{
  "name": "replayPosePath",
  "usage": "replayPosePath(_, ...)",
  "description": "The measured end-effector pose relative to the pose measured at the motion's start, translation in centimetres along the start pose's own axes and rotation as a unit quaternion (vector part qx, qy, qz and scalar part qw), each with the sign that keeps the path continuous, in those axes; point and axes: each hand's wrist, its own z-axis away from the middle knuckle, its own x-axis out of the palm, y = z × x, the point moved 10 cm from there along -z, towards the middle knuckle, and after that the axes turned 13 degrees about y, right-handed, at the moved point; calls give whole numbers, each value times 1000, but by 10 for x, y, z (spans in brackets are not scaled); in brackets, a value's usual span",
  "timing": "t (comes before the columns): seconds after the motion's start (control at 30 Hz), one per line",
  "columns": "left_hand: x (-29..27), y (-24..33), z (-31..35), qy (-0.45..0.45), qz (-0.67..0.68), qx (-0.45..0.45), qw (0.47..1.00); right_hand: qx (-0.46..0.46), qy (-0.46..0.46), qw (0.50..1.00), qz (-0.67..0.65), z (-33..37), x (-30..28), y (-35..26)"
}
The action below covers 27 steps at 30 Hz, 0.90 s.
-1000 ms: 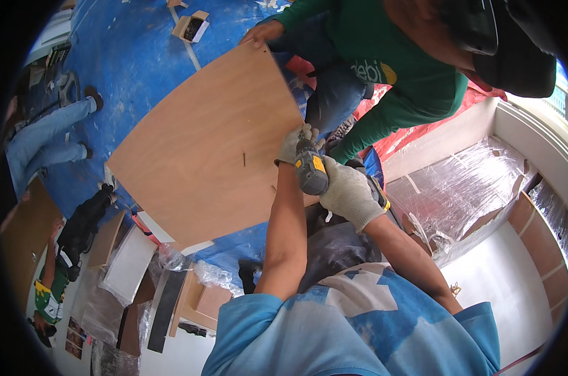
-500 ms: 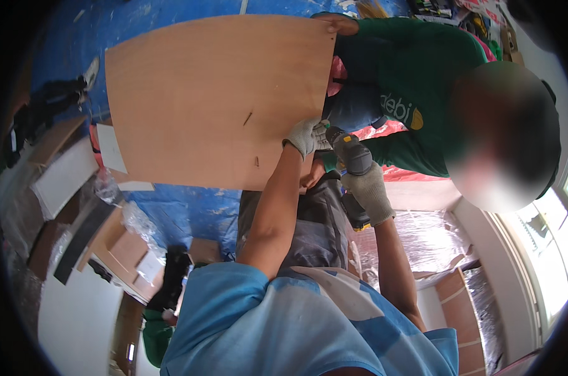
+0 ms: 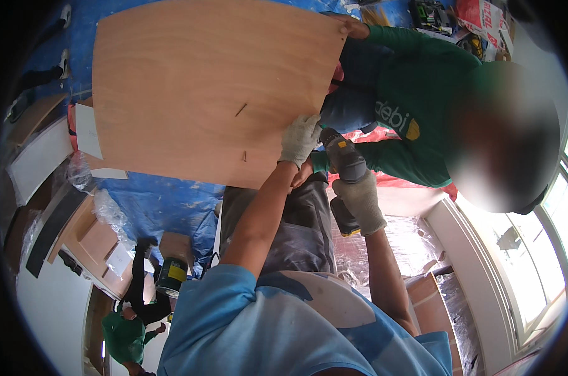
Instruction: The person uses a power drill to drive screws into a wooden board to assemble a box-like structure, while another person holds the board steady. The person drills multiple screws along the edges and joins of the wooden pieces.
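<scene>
A large brown wooden panel (image 3: 171,94) lies in front of me, its right edge by my hands. My left hand (image 3: 300,141), in a pale knit glove, is closed at that edge, fingers bent against the panel; whatever is under the fingertips is hidden. In my gloved right hand (image 3: 361,199) is a cordless drill (image 3: 346,160), gripped by its handle, its chuck pointing at the panel edge beside my left fingers. Two screws, one dark (image 3: 240,110) and one smaller (image 3: 245,156), lie on the panel. A co-worker's hand (image 3: 354,27) holds the far right corner; their other hand (image 3: 302,173) is below my left wrist.
The co-worker in a green top (image 3: 415,106) is close on the right. Blue sheeting (image 3: 146,207) covers the floor. Boards (image 3: 42,160) and plastic wrap stand at left. Another person in green (image 3: 124,332) is at lower left. A window (image 3: 534,269) is at right.
My view has shifted slightly. My left fingers have moved from the drill's tip onto the panel edge. The drill remains in my right hand. More of the person at lower left shows.
</scene>
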Motion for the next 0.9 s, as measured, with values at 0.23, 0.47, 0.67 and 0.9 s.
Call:
replayPosePath(0.23,3,-1,1,-1,20,99,995,-33,17,999,36,2,5,-14)
replayPosePath(0.47,5,0,-3,-30,-25,118,992,-11,-15,998,56,-5,4,-21)
replayPosePath(0.67,12,-3,-3,-71,-47,108,990,-26,4,997,67,-3,4,-21)
replayPosePath(0.9,15,-11,1,-67,-23,97,993,11,-15,999,42,-1,6,-14)
